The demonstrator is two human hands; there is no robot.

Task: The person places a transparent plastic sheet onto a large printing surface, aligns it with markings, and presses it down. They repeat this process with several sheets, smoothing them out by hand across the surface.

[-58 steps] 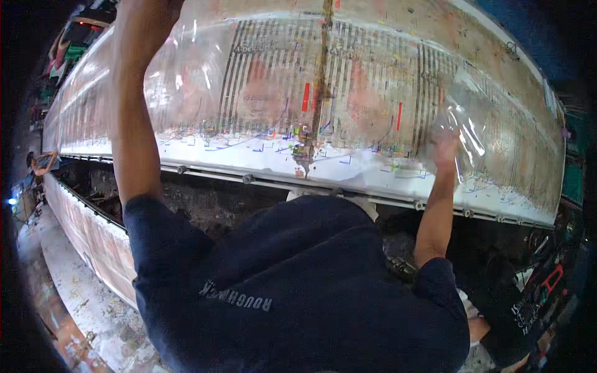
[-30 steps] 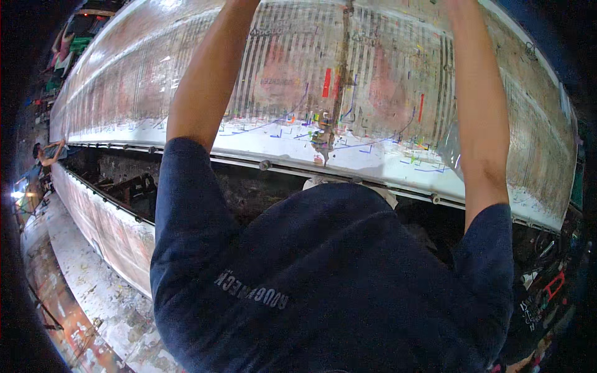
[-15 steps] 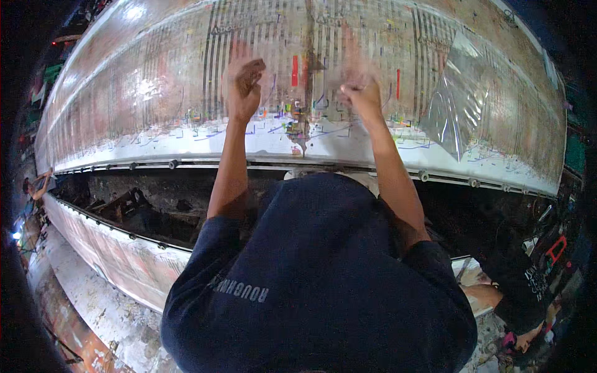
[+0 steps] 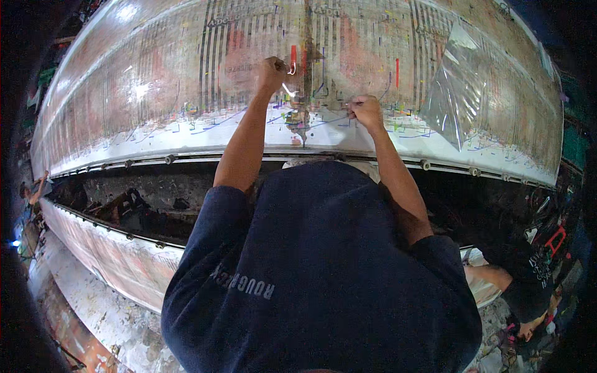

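Both my hands are over a long, pale table (image 4: 249, 140) marked with dark stripes, coloured ink strokes and red strips. My left hand (image 4: 273, 73) is closed in a pinch beside the tall red strip (image 4: 293, 55) near the centre seam. Bright curved glints (image 4: 288, 90) by its fingers look like the edge of something clear, but its outline cannot be made out. Lower and to the right, my right hand (image 4: 365, 110) is also closed, fingertips pressed together near the table's white near border. Whatever it may hold is too small or too clear to see.
A clear plastic sheet (image 4: 457, 87) lies on the table to the right. Rollers (image 4: 425, 165) line the table's near edge, above a dark gap. A second pale table (image 4: 118, 258) runs behind me. One person (image 4: 522, 273) is at lower right, another (image 4: 31, 199) far left.
My left hand has moved right toward the red strip and closed into a pinch. My right hand has come slightly nearer to me. Glints now show beside my left fingers.
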